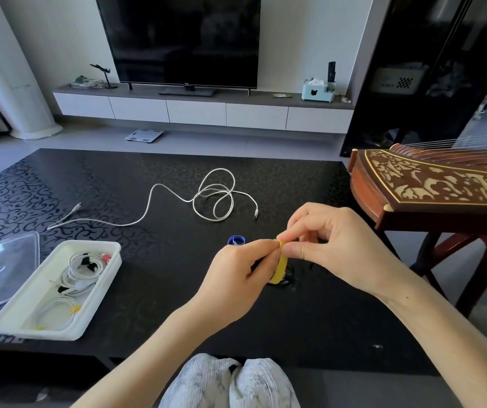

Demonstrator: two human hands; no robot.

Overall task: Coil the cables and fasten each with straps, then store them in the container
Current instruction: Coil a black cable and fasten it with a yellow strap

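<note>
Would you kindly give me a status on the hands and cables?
Left hand and right hand both pinch yellow strap. Dark cable under it, barely visible. White cable loose, uncoiled. Blue strap waits behind.

Blk patterned tbl (pixel 148 290): loose white cable (pixel 194 200) mid; white container (pixel 95 244) + clear lid (pixel 4 272) left; blue strap (pixel 236 240) ctr.

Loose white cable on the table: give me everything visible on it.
The white cable is thin and glossy, with a small plug at each end. It lies unstrapped on the black patterned table: loose overlapping loops at its right, a wavy tail running left. Only the table touches it.
</note>
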